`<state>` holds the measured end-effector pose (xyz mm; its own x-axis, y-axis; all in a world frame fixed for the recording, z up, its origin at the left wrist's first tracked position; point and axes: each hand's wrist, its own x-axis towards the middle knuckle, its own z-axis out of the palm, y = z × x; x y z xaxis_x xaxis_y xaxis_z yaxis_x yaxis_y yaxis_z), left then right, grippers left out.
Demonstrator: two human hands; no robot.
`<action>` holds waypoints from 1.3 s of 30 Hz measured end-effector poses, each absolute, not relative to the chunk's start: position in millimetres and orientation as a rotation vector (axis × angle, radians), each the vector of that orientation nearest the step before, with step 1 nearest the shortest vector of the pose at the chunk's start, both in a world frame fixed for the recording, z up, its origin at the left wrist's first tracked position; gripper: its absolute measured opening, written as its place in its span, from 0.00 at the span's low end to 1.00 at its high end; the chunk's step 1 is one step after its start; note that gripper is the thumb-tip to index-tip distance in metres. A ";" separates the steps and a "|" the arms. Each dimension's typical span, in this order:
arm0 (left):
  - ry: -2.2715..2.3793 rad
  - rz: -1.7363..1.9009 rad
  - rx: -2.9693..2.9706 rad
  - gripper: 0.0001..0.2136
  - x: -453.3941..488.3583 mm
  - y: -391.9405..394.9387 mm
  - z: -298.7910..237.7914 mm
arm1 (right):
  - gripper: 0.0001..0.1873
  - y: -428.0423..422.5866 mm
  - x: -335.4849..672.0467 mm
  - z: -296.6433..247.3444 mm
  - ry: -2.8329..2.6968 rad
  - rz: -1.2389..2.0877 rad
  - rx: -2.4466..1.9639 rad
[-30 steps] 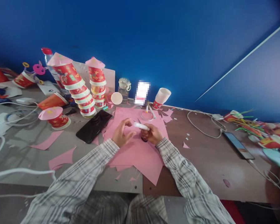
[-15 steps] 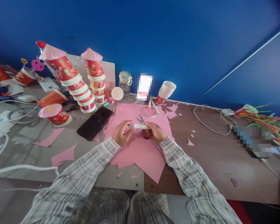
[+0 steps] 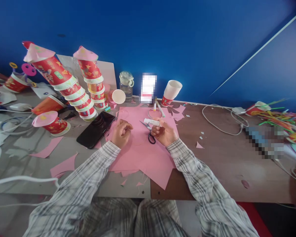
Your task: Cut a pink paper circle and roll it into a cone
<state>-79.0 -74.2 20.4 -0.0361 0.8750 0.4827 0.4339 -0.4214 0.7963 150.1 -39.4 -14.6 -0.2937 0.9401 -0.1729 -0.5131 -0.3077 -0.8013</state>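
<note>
In my right hand (image 3: 164, 133) is a white marker (image 3: 151, 122), pinched between thumb and fingers and held nearly level above the pink paper (image 3: 138, 151). My left hand (image 3: 122, 133) is apart from it on the left, its fingers curled in toward the thumb; whether something small is between them is hidden. Scissors (image 3: 151, 135) with dark handles lie on the paper beside my right fingers, blades pointing up and left. Just beyond, two white markers (image 3: 160, 108) lie by a clear ring (image 3: 155, 114).
A black phone (image 3: 96, 130) lies left of the paper. Leaning towers of red cups (image 3: 61, 79) stand at the back left, near a water bottle (image 3: 126, 85). Stacked white cups (image 3: 172, 90) stand behind. Pink scraps (image 3: 64, 165), a cable (image 3: 219, 133) and colourful sticks (image 3: 277, 115) lie around.
My left hand has come off the marker and moved left, while my right hand keeps hold of it. The scissors show more fully. The whole view has shifted slightly.
</note>
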 end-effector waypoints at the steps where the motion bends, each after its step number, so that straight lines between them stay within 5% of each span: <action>1: 1.380 1.453 1.789 0.04 -79.7 -74.0 22.0 | 0.23 -39.4 149.7 -15.9 -0.747 1.808 -0.792; 6: 1.189 1.410 1.464 0.09 -78.7 -73.6 25.9 | 0.18 -41.3 147.4 -20.8 -0.722 1.885 -0.760; 12: 0.855 1.223 1.236 0.18 -66.0 -79.9 28.3 | 0.27 -53.4 135.2 -35.7 -0.904 1.944 -0.631; 22: 0.779 1.256 0.985 0.15 -61.6 -81.7 19.9 | 0.35 -63.5 127.4 -40.5 -1.021 1.950 -0.704; 39: 0.886 1.272 1.224 0.16 -62.1 -87.6 31.0 | 0.24 -66.7 128.2 -45.1 -0.886 2.228 -0.769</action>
